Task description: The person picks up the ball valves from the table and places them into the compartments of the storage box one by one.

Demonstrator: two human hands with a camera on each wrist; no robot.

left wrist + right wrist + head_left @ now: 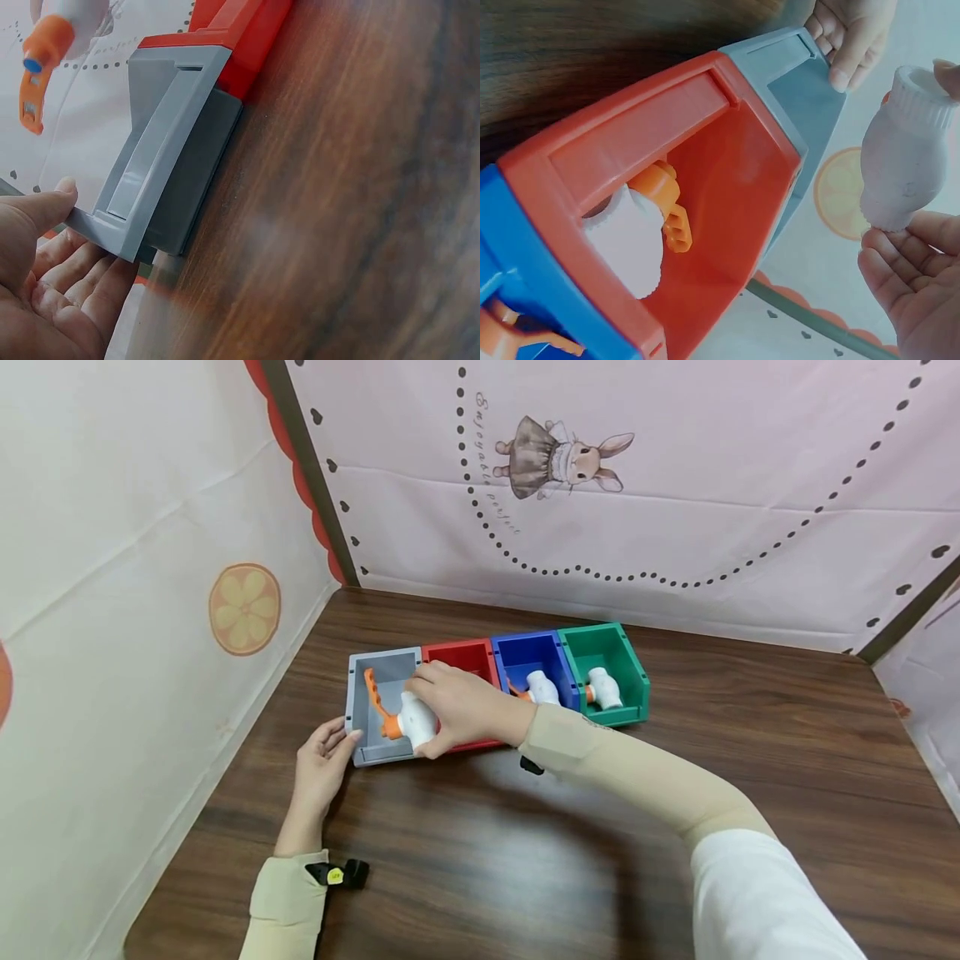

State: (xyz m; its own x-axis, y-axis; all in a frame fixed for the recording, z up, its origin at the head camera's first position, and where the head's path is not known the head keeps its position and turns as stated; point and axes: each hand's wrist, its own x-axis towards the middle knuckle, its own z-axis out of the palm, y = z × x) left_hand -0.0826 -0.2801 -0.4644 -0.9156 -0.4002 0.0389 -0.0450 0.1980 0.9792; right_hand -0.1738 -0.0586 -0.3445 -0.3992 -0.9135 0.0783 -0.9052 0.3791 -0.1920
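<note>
My right hand [468,703] grips the white body of a ball valve [417,720] between thumb and fingers, over the grey bin [392,668]. Its orange lever handle [372,689] points away from me at the valve's left. In the right wrist view, the thumb is at one end of the valve [906,157] and the fingertips are at the other. My left hand [321,768] pinches the grey bin's left front corner, thumb on the rim and fingers beneath it in the left wrist view.
Right of the grey bin, joined in a row, stand a red bin [459,649], a blue bin [525,647] and a green bin [592,639]. Each holds a white valve with an orange handle; the red bin's valve [630,244] shows in the right wrist view. Patterned cloth walls [675,485] border the wooden table [480,860].
</note>
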